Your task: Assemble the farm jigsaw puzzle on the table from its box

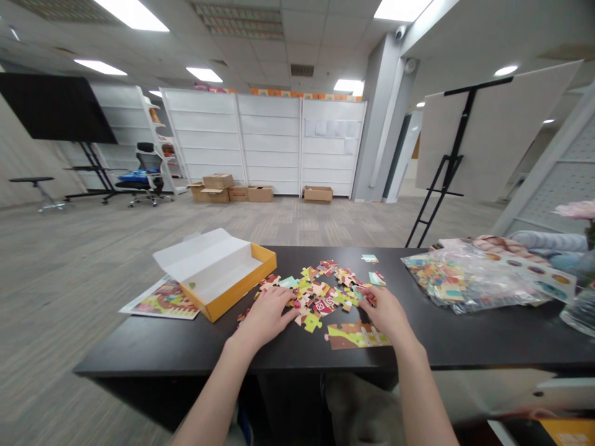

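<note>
A loose pile of jigsaw puzzle pieces (318, 288) in green, red, pink and brown lies on the black table. My left hand (271, 314) rests on the pile's left side, palm down, fingers stretched out over the pieces. At the right edge of the pile, my right hand (382, 308) has its thumb and fingers closed on a puzzle piece (359, 291), mostly hidden by the fingertips. Just below it lies a joined strip of puzzle (351, 336) with brown ground, green grass and a white fence. Two separate pieces, a pale one (370, 258) and a teal-and-red one (377, 279), sit farther back.
An orange box (242, 282) with a white inside stands left of the pile, over a printed picture sheet (162, 300). To the right lies a clear plastic bag (458, 282) holding more pieces, near a glass vase (581, 310). The black table's (186, 347) front edge is close to my forearms.
</note>
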Demonstrator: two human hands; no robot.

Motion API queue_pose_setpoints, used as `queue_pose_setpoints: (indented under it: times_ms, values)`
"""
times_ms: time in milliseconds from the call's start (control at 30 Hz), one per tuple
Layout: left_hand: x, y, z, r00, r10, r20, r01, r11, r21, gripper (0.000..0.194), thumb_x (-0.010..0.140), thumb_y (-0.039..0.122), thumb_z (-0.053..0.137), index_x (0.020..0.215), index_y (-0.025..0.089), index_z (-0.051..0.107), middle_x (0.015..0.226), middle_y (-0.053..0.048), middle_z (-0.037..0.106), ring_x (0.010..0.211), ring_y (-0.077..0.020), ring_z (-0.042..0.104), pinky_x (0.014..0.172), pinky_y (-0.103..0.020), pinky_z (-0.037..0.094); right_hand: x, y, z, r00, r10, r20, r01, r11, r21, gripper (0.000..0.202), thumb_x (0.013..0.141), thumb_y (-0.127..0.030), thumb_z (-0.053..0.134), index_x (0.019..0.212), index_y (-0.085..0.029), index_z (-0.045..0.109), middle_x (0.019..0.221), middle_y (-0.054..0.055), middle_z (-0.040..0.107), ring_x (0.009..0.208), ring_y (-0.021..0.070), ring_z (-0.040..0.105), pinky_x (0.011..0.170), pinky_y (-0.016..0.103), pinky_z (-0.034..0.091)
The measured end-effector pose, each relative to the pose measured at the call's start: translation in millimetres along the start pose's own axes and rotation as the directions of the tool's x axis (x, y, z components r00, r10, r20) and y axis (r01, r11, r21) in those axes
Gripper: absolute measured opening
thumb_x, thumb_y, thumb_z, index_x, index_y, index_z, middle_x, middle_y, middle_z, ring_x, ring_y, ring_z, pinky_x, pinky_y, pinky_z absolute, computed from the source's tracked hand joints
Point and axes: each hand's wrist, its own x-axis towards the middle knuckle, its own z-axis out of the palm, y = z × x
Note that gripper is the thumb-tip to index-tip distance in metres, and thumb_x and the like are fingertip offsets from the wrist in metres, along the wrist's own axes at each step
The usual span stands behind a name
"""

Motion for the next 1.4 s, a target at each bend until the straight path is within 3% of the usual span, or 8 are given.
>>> queue_pose_setpoints:
  times_ms: [233,400,467,633,767,1000,1167,1400]
  values:
    - [5,5,10.4,0.999,-0.001,-0.045,0.0,1.0,-0.02,0.029,0.098,0.034,0.055,0.123,0.024,0.064,0.13,-0.007,0.067,0.124,-0.0274,0.057,0.109,-0.046,0.042,4,-4,5,0.999,0.009,-0.035,-0.011,0.999,-0.044,0.027,0.089,-0.027,0.059,0.11,-0.02,0.074,0.102,0.01,0.069,0.09,0.0226,0.066,0.076,0.029,0.043]
    - [2,-6,2.0,0.983,0.007,-0.183,-0.02,0.997,-0.074,0.037,0.099,0.033,0.051,0.134,0.023,0.056,0.139,-0.011,0.061,0.13,-0.0265,0.055,0.111,-0.045,0.043,7,-5,9,0.999,-0.016,-0.049,0.014,0.999,-0.04,0.027,0.088,-0.023,0.058,0.109,-0.019,0.075,0.099,0.01,0.07,0.084,0.0219,0.066,0.075,0.03,0.045]
    - [-2,-15,-7.5,0.966,-0.054,-0.255,0.038,0.997,-0.068,0.037,0.1,0.028,0.045,0.136,0.021,0.054,0.138,-0.012,0.061,0.128,-0.0258,0.057,0.109,-0.043,0.045,9,-3,10,0.998,-0.023,-0.061,0.021,0.999,-0.032,0.027,0.088,-0.023,0.057,0.108,-0.018,0.075,0.098,0.01,0.071,0.084,0.0223,0.067,0.075,0.03,0.046]
    - [-26,-34,-35.6,0.884,-0.307,-0.352,0.325,0.946,-0.008,0.044,0.098,0.018,0.036,0.141,0.018,0.047,0.133,-0.014,0.064,0.114,-0.0286,0.067,0.096,-0.044,0.053,12,0,12,0.997,-0.036,-0.075,0.037,0.999,0.011,0.033,0.089,-0.012,0.048,0.107,-0.018,0.075,0.102,0.011,0.074,0.087,0.0222,0.07,0.076,0.03,0.048]
    - [-41,-32,-42.4,0.896,-0.326,-0.302,0.355,0.934,0.042,0.039,0.099,0.021,0.036,0.135,0.021,0.051,0.121,-0.01,0.07,0.106,-0.0265,0.069,0.091,-0.04,0.054,12,0,11,0.995,-0.054,-0.08,0.057,0.998,0.03,0.034,0.089,-0.011,0.046,0.106,-0.018,0.075,0.109,0.012,0.076,0.095,0.025,0.071,0.081,0.032,0.049]
    - [-43,-16,-30.4,0.972,-0.223,-0.069,0.231,0.96,0.157,0.038,0.096,0.031,0.054,0.132,0.023,0.056,0.124,-0.011,0.068,0.116,-0.0289,0.062,0.094,-0.041,0.05,7,0,11,0.994,-0.052,-0.094,0.059,0.995,0.079,0.031,0.089,-0.017,0.048,0.107,-0.018,0.074,0.105,0.012,0.077,0.09,0.0262,0.071,0.079,0.035,0.051]
    - [-39,-8,-34.0,0.976,-0.205,-0.076,0.213,0.969,0.123,0.04,0.096,0.036,0.055,0.134,0.026,0.055,0.126,-0.01,0.066,0.119,-0.0288,0.06,0.097,-0.041,0.048,7,-5,10,0.98,-0.109,-0.169,0.136,0.978,0.157,0.031,0.089,-0.016,0.045,0.098,-0.02,0.075,0.105,0.011,0.077,0.097,0.0255,0.071,0.086,0.036,0.051]
    - [-46,-15,-48.8,0.982,-0.182,0.046,0.182,0.983,0.009,0.066,0.078,0.045,0.076,0.138,0.03,0.053,0.142,-0.007,0.058,0.128,-0.0297,0.055,0.107,-0.043,0.044,3,-30,12,0.933,-0.286,-0.218,0.343,0.89,0.3,0.029,0.09,-0.025,0.044,0.096,-0.021,0.073,0.104,0.01,0.077,0.096,0.0243,0.071,0.085,0.036,0.052]
